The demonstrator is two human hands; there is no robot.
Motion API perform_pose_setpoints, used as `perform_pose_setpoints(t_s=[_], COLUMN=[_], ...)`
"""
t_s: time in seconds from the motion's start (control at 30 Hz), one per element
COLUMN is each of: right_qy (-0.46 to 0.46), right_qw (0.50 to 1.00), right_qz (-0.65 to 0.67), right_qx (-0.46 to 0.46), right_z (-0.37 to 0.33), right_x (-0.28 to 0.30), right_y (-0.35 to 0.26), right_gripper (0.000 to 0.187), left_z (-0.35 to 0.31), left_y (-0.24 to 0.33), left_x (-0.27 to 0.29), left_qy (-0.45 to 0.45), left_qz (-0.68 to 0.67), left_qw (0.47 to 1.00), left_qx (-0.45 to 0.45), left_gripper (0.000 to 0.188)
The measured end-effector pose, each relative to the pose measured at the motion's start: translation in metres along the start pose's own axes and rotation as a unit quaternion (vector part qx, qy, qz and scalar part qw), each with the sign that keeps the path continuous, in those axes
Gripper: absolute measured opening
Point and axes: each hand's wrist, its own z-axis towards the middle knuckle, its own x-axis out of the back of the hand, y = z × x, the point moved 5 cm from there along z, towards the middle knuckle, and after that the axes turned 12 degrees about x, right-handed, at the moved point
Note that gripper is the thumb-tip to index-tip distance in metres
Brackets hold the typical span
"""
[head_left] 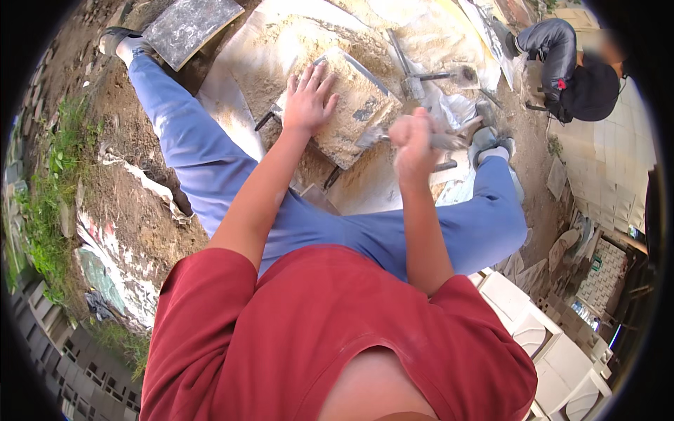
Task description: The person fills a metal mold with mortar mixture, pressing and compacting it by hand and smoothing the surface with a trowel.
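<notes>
Between my spread legs lies a square slab or frame with dark edges (365, 105), covered in pale sandy powder. My left hand (309, 98) rests flat on its powdery top, fingers spread. Near the slab's right corner my right hand (413, 144) is a fist around a grey hand tool (446, 142). Motion smears this tool, and its exact kind cannot be made out. Its grey parts stick out on both sides of the fist, the left end close to the slab. A dark bar handle (333, 177) juts from the slab's near side, another (265, 121) from its left.
A pale sheet (235, 105) strewn with sandy powder lies under the slab. A dark flat board (191, 29) is at the far left, a long-handled metal tool (400, 56) beyond the slab. Someone in dark clothes (554, 42) crouches at the right. White blocks (516, 302) stand behind my right side.
</notes>
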Motion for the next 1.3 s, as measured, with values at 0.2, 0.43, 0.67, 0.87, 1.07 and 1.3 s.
perform_pose_setpoints(t_s=[0.2,0.43,0.67,0.87,1.07,1.3], right_qy=[0.016,0.034,0.011,0.018,0.010,0.008], right_qw=[1.000,0.999,1.000,0.999,0.998,0.997], right_qz=[0.009,-0.010,-0.008,-0.027,-0.062,-0.070], right_qx=[-0.014,0.018,0.008,-0.006,-0.008,0.013], right_z=[-0.015,-0.026,-0.035,-0.041,-0.037,-0.016], right_x=[0.003,-0.002,-0.014,-0.025,-0.016,-0.009], right_y=[-0.026,-0.028,-0.022,-0.019,-0.007,0.002], right_gripper=[0.045,0.045,0.043,0.041,0.041,0.044], left_z=[-0.007,-0.005,-0.002,-0.004,-0.005,0.000], left_y=[-0.004,-0.006,-0.008,-0.008,-0.006,-0.003], left_x=[-0.005,-0.004,-0.006,-0.003,-0.002,-0.007], left_qy=[0.010,0.017,0.019,0.021,0.004,-0.009], left_qz=[-0.023,-0.022,-0.016,-0.011,0.009,0.031], left_qw=[1.000,1.000,1.000,1.000,1.000,0.999], left_qx=[-0.003,0.000,-0.001,0.001,0.006,0.007], left_gripper=[0.052,0.053,0.053,0.053,0.052,0.053])
